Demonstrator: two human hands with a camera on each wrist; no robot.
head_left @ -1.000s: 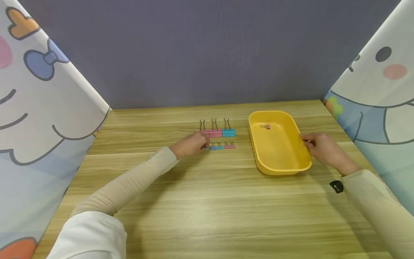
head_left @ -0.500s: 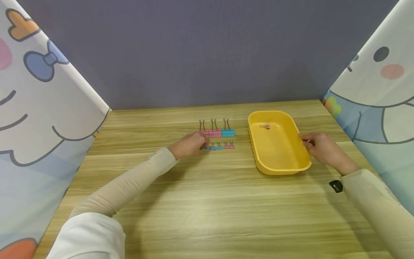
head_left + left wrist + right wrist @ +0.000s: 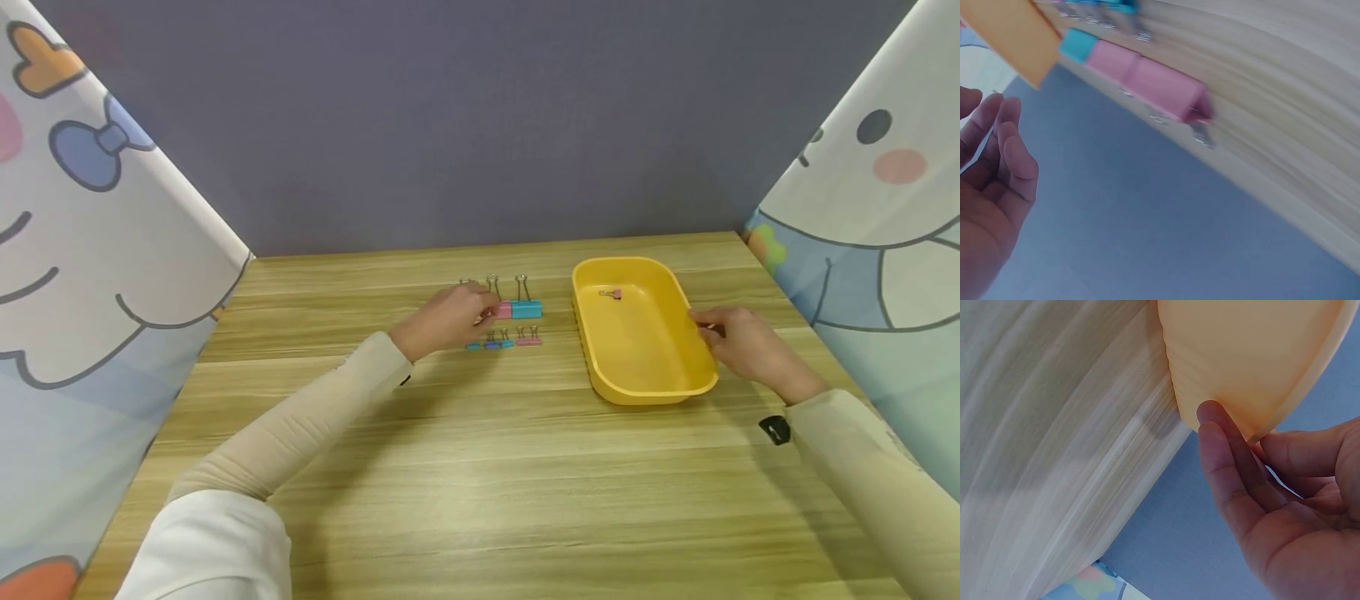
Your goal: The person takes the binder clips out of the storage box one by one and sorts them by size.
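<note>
My left hand point(image 3: 450, 317) is raised over the left end of a row of large binder clips. In the left wrist view its fingertips pinch a tiny clip, of which a thin metal tip point(image 3: 995, 93) shows; its colour is hidden. The large row has pink clips point(image 3: 1163, 87) and a teal clip point(image 3: 527, 309), handles pointing away. In front lie small binder clips: teal, blue point(image 3: 492, 344) and pink point(image 3: 528, 342). My right hand point(image 3: 746, 346) grips the right rim of the yellow tray point(image 3: 648, 350), thumb and fingers on either side. One small pink clip point(image 3: 617, 293) lies inside.
The wooden table point(image 3: 480, 492) ends at a dark grey panel point(image 3: 480, 125) behind. Cartoon-printed sheets point(image 3: 120, 275) slope along both sides. The tray stands right of the clip rows.
My left hand has lifted from the left end of the small clips and moved slightly back and right, uncovering a small teal clip. My right hand keeps its grip on the tray.
</note>
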